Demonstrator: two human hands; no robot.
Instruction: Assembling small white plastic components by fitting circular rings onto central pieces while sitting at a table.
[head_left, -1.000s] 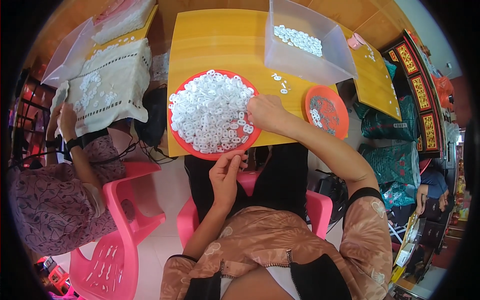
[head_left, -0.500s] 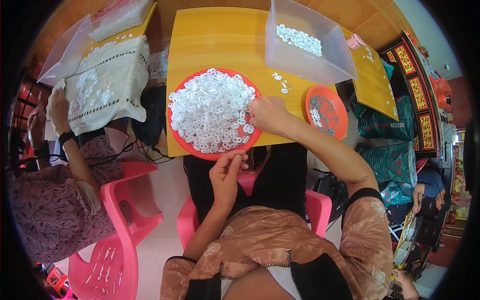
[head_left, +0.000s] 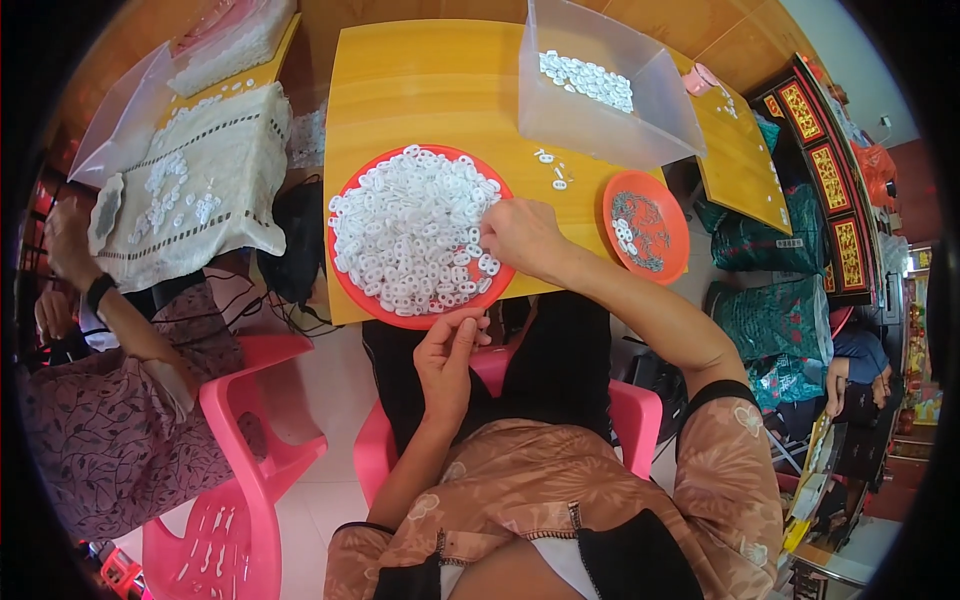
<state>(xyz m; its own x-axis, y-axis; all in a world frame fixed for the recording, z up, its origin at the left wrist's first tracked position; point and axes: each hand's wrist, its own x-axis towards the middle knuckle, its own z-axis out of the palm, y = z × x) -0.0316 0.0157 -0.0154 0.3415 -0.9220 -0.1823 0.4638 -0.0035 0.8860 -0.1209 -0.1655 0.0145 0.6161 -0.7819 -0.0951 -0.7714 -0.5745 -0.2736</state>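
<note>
A round red tray (head_left: 420, 321) holds a heap of small white oval plastic pieces (head_left: 415, 225), each with two holes. My right hand (head_left: 525, 240) rests at the heap's right side, fingers curled together; whatever is between the fingertips is hidden. Just below the tray's near rim, my left hand (head_left: 448, 360) is closed in a pinch, thumb against fingers, and what it may hold is too small to make out. On the right, a smaller orange-red plate (head_left: 672, 215) carries small grey metal bits (head_left: 640, 225) and some white pieces (head_left: 624, 236).
A clear plastic box (head_left: 610, 130) with white pieces stands at the back of the yellow table (head_left: 420, 80). Loose bits (head_left: 558, 184) lie in front of it. At left, a co-worker's hand (head_left: 70, 240) is beside a cloth-covered table (head_left: 215, 235). A pink chair (head_left: 225, 430) stands there.
The view has shifted slightly. Both my hands keep nearly the same pose and place at the tray. The co-worker's hand has drawn back leftward from the cloth.
</note>
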